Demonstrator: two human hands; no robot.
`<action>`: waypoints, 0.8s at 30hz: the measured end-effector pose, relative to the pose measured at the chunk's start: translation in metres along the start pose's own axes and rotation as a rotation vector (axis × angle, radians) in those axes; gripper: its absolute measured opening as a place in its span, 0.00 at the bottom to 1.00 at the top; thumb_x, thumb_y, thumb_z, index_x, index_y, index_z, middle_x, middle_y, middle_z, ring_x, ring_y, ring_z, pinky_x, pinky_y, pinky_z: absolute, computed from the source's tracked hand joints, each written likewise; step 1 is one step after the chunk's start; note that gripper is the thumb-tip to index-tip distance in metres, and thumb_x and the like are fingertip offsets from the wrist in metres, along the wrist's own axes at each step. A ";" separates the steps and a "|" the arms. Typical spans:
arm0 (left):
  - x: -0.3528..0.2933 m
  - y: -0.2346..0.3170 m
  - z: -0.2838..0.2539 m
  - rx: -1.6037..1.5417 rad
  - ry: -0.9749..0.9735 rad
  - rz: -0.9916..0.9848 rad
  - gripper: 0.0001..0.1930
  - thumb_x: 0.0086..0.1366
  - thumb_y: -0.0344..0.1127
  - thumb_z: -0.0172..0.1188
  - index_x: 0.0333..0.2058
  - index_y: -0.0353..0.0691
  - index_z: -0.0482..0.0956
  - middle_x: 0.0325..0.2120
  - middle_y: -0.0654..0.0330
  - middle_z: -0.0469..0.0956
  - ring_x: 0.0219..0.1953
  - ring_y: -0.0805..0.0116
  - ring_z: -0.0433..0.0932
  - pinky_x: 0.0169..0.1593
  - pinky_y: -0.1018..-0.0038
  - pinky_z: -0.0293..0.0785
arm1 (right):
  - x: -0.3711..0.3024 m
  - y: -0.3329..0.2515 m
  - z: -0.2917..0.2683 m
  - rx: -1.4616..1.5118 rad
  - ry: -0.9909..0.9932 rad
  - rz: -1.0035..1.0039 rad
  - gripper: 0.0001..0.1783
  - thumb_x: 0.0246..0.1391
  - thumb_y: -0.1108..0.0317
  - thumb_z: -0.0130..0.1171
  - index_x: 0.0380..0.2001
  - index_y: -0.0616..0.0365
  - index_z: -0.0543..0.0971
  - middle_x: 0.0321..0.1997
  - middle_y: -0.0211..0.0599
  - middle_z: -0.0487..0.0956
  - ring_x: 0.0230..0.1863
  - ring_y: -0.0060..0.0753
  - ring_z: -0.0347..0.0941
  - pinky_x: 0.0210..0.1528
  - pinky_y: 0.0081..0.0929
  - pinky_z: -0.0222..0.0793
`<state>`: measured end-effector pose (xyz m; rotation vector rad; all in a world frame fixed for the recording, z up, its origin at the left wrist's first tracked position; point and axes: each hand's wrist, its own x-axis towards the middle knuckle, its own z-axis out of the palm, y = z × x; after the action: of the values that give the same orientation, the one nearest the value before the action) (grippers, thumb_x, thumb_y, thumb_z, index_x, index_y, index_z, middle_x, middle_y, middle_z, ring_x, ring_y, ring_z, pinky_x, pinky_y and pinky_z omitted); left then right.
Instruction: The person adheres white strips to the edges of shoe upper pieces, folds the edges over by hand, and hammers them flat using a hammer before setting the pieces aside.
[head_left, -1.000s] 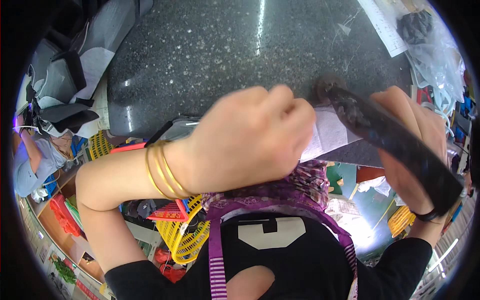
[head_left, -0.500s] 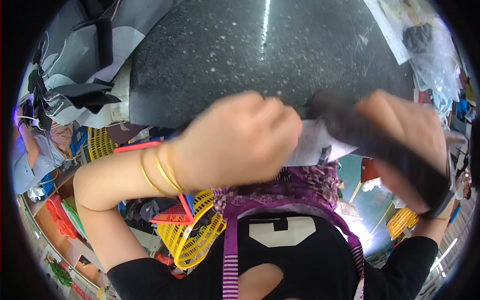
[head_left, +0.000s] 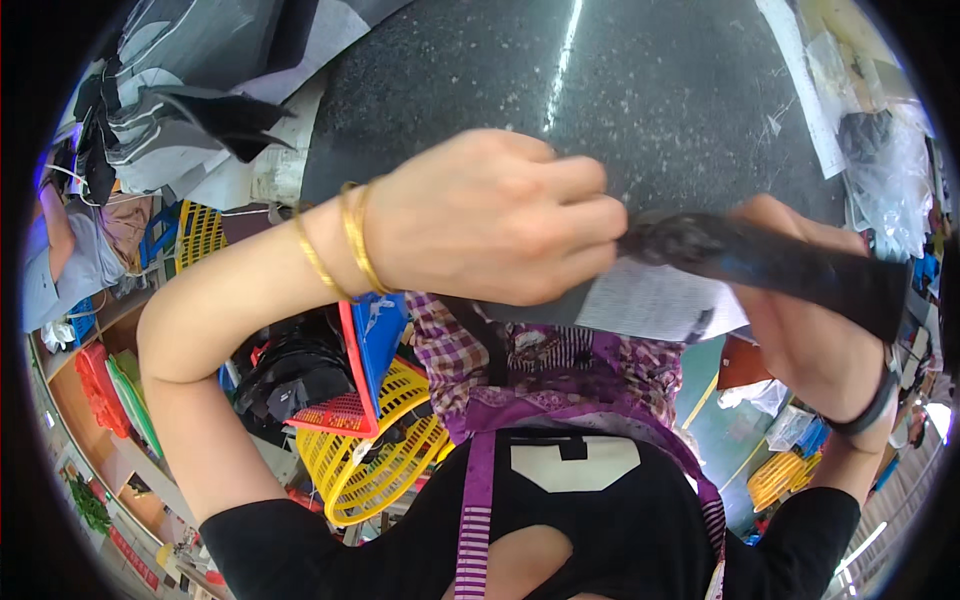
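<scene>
My left hand (head_left: pixel 510 220), two gold bangles at its wrist, is a closed fist with its knuckles up. Its fingers meet the near end of a long black strip (head_left: pixel 790 270), which looks bunched there and flat toward the right. My right hand (head_left: pixel 800 330) lies behind and below this strip with fingers bent around it; the strip hides part of that hand. Beneath the hands, at the table's near edge, lies a dark sheet with a pale grey, textured face (head_left: pixel 655 300). What lies inside the left fist is hidden.
The dark speckled table (head_left: pixel 690 110) spreads ahead. Black and grey sheets (head_left: pixel 210 120) are piled at the left, clear plastic bags (head_left: pixel 890 180) at the right. A yellow basket (head_left: pixel 350 480) and a red-rimmed crate (head_left: pixel 345 415) stand low left. Another person's arm (head_left: pixel 58 230) shows far left.
My left hand has risen slightly, while my right hand has dropped a little. The black strip now lies nearer level between them. The view has shifted slightly.
</scene>
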<state>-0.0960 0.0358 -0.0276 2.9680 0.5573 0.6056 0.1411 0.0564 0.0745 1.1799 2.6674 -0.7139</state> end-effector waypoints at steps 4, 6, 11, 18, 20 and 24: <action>0.012 -0.018 0.004 -0.210 0.004 -0.097 0.09 0.49 0.31 0.59 0.32 0.38 0.78 0.34 0.63 0.74 0.34 0.66 0.74 0.37 0.75 0.75 | -0.011 0.002 0.005 -0.028 0.012 0.075 0.06 0.51 0.74 0.58 0.35 0.59 0.76 0.30 0.44 0.74 0.33 0.52 0.73 0.35 0.36 0.66; 0.008 -0.030 -0.008 -0.307 -0.050 -0.031 0.09 0.51 0.30 0.58 0.33 0.37 0.78 0.37 0.62 0.76 0.37 0.62 0.75 0.38 0.72 0.76 | -0.011 0.003 -0.001 0.060 -0.002 0.191 0.07 0.51 0.74 0.58 0.35 0.59 0.75 0.32 0.44 0.75 0.36 0.53 0.72 0.36 0.36 0.66; 0.001 -0.031 -0.003 -0.260 -0.013 -0.019 0.10 0.50 0.30 0.62 0.34 0.36 0.78 0.35 0.59 0.76 0.36 0.61 0.75 0.36 0.70 0.77 | -0.002 -0.002 0.018 0.096 0.086 -0.018 0.09 0.47 0.74 0.60 0.34 0.59 0.75 0.29 0.45 0.75 0.32 0.55 0.72 0.34 0.39 0.65; -0.020 0.013 0.000 -0.292 0.201 -0.528 0.15 0.46 0.26 0.70 0.36 0.39 0.81 0.33 0.61 0.77 0.36 0.60 0.76 0.39 0.68 0.73 | -0.002 -0.012 0.018 0.193 0.032 0.119 0.10 0.45 0.76 0.59 0.34 0.59 0.75 0.30 0.46 0.75 0.32 0.54 0.72 0.35 0.39 0.66; -0.025 0.019 0.002 -0.368 0.248 -0.614 0.15 0.46 0.25 0.70 0.35 0.41 0.82 0.32 0.63 0.78 0.36 0.61 0.75 0.39 0.69 0.72 | -0.002 -0.014 0.017 0.132 0.034 0.085 0.11 0.46 0.76 0.59 0.35 0.59 0.75 0.30 0.45 0.76 0.34 0.53 0.73 0.36 0.39 0.66; -0.022 0.023 0.004 -0.277 0.257 -0.580 0.15 0.43 0.26 0.70 0.34 0.42 0.83 0.31 0.64 0.78 0.36 0.62 0.76 0.37 0.71 0.68 | -0.005 -0.002 0.011 0.193 0.005 0.041 0.11 0.51 0.72 0.61 0.40 0.58 0.76 0.34 0.42 0.78 0.36 0.50 0.75 0.39 0.35 0.69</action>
<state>-0.1059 0.0061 -0.0365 2.3173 1.1815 0.9030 0.1427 0.0471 0.0674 1.2785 2.6177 -0.9803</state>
